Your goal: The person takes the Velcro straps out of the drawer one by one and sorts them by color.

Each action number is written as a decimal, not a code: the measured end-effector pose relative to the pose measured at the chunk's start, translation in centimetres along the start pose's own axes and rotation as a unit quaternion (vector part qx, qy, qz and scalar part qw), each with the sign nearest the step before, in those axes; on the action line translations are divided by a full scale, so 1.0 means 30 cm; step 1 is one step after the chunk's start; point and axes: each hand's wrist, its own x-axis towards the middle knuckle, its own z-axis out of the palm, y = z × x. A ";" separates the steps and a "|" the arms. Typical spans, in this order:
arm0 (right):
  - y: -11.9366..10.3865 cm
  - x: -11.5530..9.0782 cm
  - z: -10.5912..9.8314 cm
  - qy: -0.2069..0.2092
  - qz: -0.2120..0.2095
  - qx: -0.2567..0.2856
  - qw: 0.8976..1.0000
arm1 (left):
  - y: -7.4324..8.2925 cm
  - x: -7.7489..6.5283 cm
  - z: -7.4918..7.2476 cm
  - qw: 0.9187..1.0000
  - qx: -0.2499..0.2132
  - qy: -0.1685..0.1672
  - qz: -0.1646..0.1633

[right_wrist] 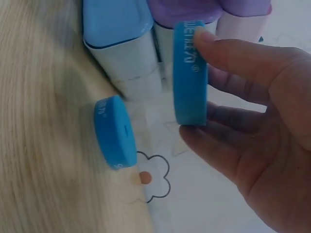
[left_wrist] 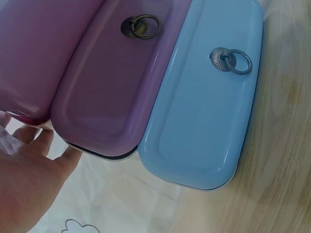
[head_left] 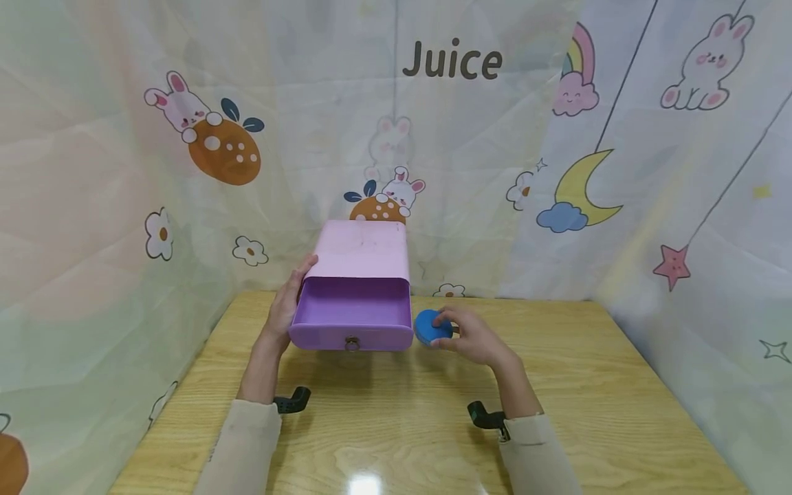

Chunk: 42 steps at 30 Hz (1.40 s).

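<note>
A cabinet with a pink top (head_left: 361, 249) stands toward the back of the table, its purple top drawer (head_left: 322, 337) pulled out and showing a bare inside. Along the cabinet's left side lies my left hand (head_left: 283, 307), fingers fairly straight against it. Below the pulled-out drawer, the left wrist view shows a closed purple drawer (left_wrist: 109, 87) and a closed light blue drawer (left_wrist: 199, 111), each with a metal ring pull. My right hand (head_left: 473, 337) pinches a blue disc (right_wrist: 189, 82) with white lettering by its edges, just right of the open drawer.
A second blue disc (right_wrist: 115, 132) rests on the wooden table (head_left: 557, 385) beside the cabinet, seen in the right wrist view. A printed cloth backdrop (head_left: 297, 137) with rabbits and flowers rises behind the table and along both sides.
</note>
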 end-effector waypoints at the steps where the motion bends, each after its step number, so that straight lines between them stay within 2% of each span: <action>1: 0.009 0.001 0.004 -0.009 0.002 -0.003 1.000 | 0.000 0.001 0.000 1.000 -0.001 0.000 0.000; 10: 0.082 0.008 0.040 -0.062 0.026 -0.020 0.998 | -0.001 0.002 -0.003 1.000 0.007 0.003 -0.008; 23: 0.095 -0.007 0.046 -0.116 0.087 -0.008 0.989 | -0.003 0.007 -0.003 1.000 0.016 -0.002 -0.004; 31: 0.105 -0.002 0.064 -0.121 0.093 -0.020 0.988 | 0.000 0.002 -0.002 1.000 0.009 -0.003 -0.007; 42: 0.109 0.003 0.078 -0.096 0.108 -0.041 0.989 | 0.000 0.005 -0.002 1.000 0.006 -0.005 -0.004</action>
